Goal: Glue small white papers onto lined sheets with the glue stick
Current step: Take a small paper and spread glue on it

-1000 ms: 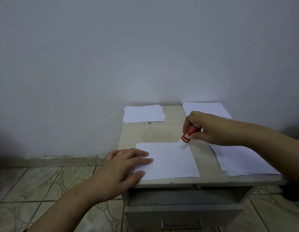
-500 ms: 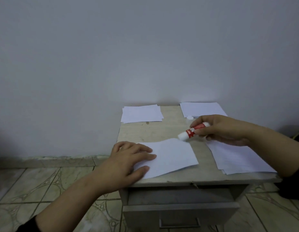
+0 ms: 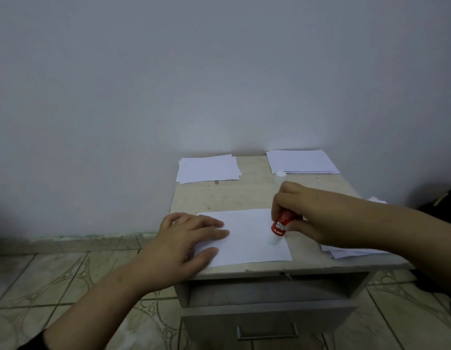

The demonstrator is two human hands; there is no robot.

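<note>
A person's right hand is gripping a red glue stick, fingers curled around its barrel, and is holding it nearly upright with its white tip touching a small white paper near that sheet's right edge. The paper is lying flat at the front of a pale, worn surface, its near edge running just inside the surface's front lip. The left hand is resting palm down on the paper's left side, fingers straight and slightly spread, thumb lying along the near corner, pressing the sheet flat.

Behind the paper, at the far left corner of the surface against a plain grey wall, a stack of white papers is sitting slightly fanned. At the far right corner a second stack of sheets is lying squared up, and just in front of its near-left corner a small white cap is standing on the bare top. To the right of the glued sheet, mostly hidden beneath the right forearm, another pile of sheets is showing at the surface's right edge; whether its pages are lined cannot be told.

Below the top, a grey drawer with a metal handle is standing partly open. A patterned tile floor is spreading out on both sides.
</note>
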